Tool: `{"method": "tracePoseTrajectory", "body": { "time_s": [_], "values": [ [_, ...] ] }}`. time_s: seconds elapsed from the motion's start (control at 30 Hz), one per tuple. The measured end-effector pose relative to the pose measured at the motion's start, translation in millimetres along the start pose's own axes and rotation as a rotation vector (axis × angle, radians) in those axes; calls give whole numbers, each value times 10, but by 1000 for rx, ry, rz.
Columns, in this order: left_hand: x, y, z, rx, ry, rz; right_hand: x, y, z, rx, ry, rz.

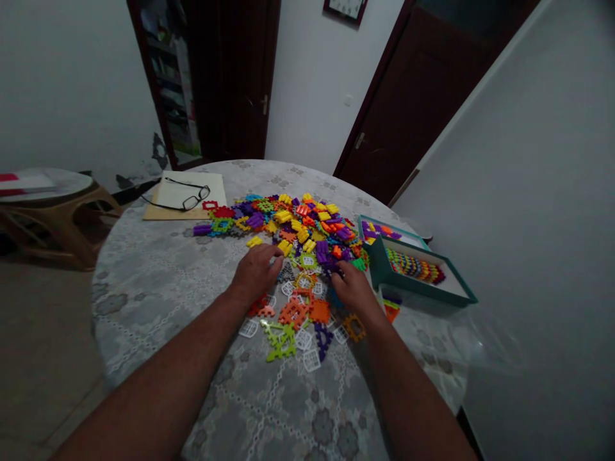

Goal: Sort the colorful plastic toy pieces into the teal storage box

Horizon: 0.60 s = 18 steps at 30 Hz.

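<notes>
A heap of colourful plastic interlocking building pieces (295, 224) spreads over the round table. My left hand (257, 272) is at the heap's near left side, fingers curled, fingertips beside a yellow piece (285, 248) and a grey piece (287, 271). What lies between its fingers is hidden. Across from it, my right hand (354, 288) has its fingers bent inward next to purple pieces (331, 264); whether it grips one is too small to make out. Between my forearms lie orange pieces (294, 312), a lime-green piece (279, 340), a purple triangular piece (323, 340) and white window-like pieces (311, 360).
To the right stands a green-edged box (423, 294) holding a row of stacked pieces, with its lid (394, 232) behind. Clear plastic wrap (485, 339) hangs near the right edge. Black glasses (189, 202) rest on papers (211, 182) at the left. A stool (52, 224) stands beyond.
</notes>
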<state>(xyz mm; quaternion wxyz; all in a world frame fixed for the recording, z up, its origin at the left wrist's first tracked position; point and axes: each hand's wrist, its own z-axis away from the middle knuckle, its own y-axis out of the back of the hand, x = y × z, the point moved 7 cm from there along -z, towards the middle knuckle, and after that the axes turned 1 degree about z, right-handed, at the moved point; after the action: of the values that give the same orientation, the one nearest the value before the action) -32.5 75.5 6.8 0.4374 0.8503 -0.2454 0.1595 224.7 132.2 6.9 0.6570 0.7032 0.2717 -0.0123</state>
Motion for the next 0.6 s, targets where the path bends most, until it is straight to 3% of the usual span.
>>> {"method": "tracePoseTrajectory", "body": {
  "time_s": [0.1,0.3,0.6],
  "values": [
    [-2,-26,9,-27,-5,1,-38,-4,123,-80,100,-165],
    [-18,-73,19,-65,-8,-6,-208,38,368,-381,284,-304],
    [-5,-75,10,-89,6,10,-20,-8,279,-422,94,-757]
  ]
}}
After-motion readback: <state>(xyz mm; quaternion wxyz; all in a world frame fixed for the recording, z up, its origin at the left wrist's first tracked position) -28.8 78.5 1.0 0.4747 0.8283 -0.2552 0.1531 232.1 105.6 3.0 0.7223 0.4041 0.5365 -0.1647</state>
